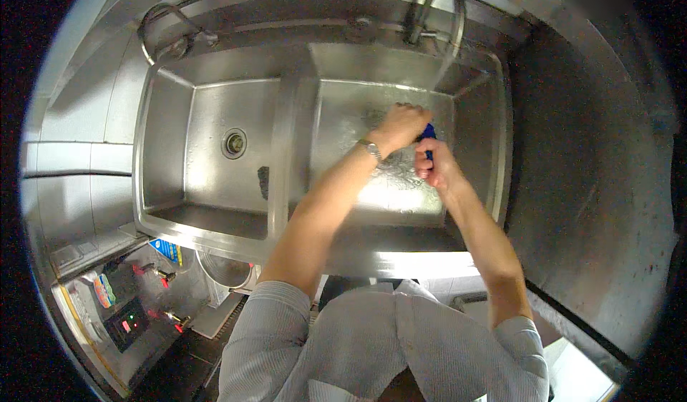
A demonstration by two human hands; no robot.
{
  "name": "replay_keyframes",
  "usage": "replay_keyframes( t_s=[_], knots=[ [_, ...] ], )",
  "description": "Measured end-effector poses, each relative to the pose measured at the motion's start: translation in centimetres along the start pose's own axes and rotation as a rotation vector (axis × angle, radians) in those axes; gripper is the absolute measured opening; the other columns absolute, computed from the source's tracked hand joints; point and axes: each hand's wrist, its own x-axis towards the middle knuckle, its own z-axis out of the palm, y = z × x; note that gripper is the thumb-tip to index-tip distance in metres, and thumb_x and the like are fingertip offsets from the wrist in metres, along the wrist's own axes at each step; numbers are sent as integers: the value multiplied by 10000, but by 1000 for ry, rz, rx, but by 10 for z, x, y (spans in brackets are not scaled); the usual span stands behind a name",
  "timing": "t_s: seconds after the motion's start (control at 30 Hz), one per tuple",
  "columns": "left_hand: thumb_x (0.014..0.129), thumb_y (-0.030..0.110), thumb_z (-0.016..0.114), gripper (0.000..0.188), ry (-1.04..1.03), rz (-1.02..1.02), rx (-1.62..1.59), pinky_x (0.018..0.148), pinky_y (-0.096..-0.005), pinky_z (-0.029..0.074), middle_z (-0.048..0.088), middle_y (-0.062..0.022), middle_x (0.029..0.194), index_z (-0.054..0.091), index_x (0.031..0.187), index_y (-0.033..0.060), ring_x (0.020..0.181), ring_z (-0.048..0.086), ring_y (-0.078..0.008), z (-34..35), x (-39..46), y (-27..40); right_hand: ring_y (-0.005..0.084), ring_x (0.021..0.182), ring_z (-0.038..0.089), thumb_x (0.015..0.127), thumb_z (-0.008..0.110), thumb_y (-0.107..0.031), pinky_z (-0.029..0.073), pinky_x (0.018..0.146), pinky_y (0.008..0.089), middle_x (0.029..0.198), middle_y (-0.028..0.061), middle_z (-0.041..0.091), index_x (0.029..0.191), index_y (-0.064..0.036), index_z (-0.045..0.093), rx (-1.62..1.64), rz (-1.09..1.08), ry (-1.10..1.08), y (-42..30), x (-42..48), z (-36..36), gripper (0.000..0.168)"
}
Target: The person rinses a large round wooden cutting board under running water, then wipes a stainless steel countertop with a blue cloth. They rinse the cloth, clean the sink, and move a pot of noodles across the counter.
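Over the right basin [475, 134] of a steel double sink, both my hands are closed on a dark blue cloth [428, 132]. My left hand [405, 125], with a metal-banded watch [371, 149] at the wrist, grips the upper end. Just below and to the right, my right hand [437, 163] has its fingers curled around the lower part. Most of the cloth is hidden inside the fists. A thin stream of water [443, 72] falls from the right faucet [456, 13] behind my hands. Rippling water [402, 179] covers the basin floor beneath them.
The left basin [225, 107] has a drain [234, 143] and a dark scouring pad [263, 182] by the divider [287, 134]. A second faucet [147, 37] arches at the back left. Red-handled valves [166, 278] and a round metal pot [224, 268] sit at lower left.
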Motion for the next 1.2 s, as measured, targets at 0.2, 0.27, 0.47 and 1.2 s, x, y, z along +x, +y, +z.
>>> replay_keyframes(
  t_s=[0.2,0.27,0.47,1.2],
  knots=[
    [748,103,482,108,183,-331,-825,650,-265,461,574,-78,798,540,829,59,708,577,-192,17,-31,14,54,353,315,715,517,-99,198,350,203,501,-51,345,627,-99,394,936,217,-494,35,-23,12,152],
    [743,124,480,106,231,-230,-987,695,-250,448,582,-64,762,549,774,50,670,574,-170,30,-47,23,60,358,330,723,514,-97,206,357,202,515,-41,364,671,-78,411,1144,219,-601,47,-32,14,117],
    [731,144,487,199,472,-25,-1312,785,-270,427,616,-48,611,541,569,41,645,595,-139,90,-85,76,74,373,344,701,524,-111,219,373,217,514,-39,373,667,-69,445,1462,165,-674,74,-52,-3,96],
    [788,171,538,252,27,-925,-80,776,-422,453,596,-242,899,604,937,-20,876,576,-351,-35,-342,-264,135,537,465,728,581,-238,360,443,246,682,28,516,800,-65,511,699,-146,-20,220,-98,-27,200]
  ],
)
